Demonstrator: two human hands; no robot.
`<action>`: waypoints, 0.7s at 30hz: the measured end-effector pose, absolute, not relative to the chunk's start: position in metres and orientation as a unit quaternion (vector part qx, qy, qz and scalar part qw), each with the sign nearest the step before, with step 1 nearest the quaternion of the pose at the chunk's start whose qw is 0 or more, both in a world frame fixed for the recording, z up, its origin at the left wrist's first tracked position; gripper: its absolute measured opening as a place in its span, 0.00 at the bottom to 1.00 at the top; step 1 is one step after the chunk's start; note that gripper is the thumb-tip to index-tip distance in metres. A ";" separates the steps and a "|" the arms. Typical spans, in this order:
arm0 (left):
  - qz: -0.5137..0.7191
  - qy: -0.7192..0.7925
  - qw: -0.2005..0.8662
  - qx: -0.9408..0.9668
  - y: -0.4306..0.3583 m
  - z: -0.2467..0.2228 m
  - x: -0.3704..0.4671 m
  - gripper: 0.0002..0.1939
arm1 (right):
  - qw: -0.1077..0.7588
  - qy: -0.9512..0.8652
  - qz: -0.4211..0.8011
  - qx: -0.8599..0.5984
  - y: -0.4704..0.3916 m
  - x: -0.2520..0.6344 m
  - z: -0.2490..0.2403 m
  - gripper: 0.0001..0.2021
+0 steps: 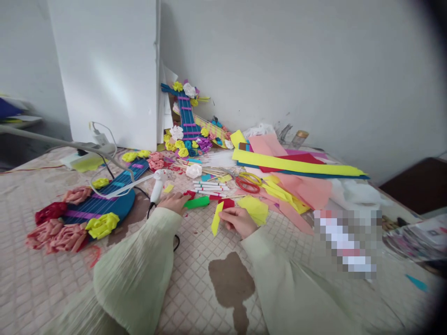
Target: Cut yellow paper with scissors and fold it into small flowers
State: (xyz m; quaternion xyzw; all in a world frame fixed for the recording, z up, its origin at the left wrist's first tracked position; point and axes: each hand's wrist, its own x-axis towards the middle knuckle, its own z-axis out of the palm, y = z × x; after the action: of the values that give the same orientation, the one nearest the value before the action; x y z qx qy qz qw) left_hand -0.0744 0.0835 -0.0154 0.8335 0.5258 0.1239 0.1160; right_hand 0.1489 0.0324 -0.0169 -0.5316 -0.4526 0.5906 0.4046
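My right hand [240, 221] pinches a small folded strip of yellow crepe paper [217, 218] between thumb and fingers, a little above the table. My left hand [172, 203] lies low over the table with its fingers stretched out to the right. Its fingertips reach a bright green strip [196, 202] and a scrap of red paper [189, 194]; whether they touch these I cannot tell. Beside the left hand stands a white hot glue gun [158, 187] with a black cord. More yellow paper pieces [254, 209] lie just behind my right hand.
A blue paper guitar with paper flowers [127, 197] lies at the left. Another decorated guitar [186, 114] leans against the wall. Several markers [210, 186], red-handled scissors [247, 185] and crepe paper strips [296, 164] fill the back. A power strip [89, 156] sits at the back left.
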 end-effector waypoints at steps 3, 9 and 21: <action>0.103 0.541 0.091 0.829 0.082 -0.016 -0.072 0.20 | 0.385 -0.456 0.596 -0.537 0.034 0.147 -0.017 0.11; 0.125 0.540 0.078 0.829 0.088 -0.008 -0.079 0.17 | 0.343 -0.459 0.611 -0.546 0.040 0.137 -0.011 0.11; 0.134 0.405 0.182 0.886 0.082 0.006 -0.104 0.15 | 0.266 -0.451 0.630 -0.574 0.089 0.091 -0.017 0.11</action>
State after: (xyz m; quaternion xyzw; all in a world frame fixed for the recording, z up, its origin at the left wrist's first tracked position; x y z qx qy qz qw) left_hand -0.1038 0.0824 0.0057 0.8860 0.4048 0.1340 0.1820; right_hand 0.0906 0.0888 -0.0172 -0.5736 -0.4509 0.6299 0.2662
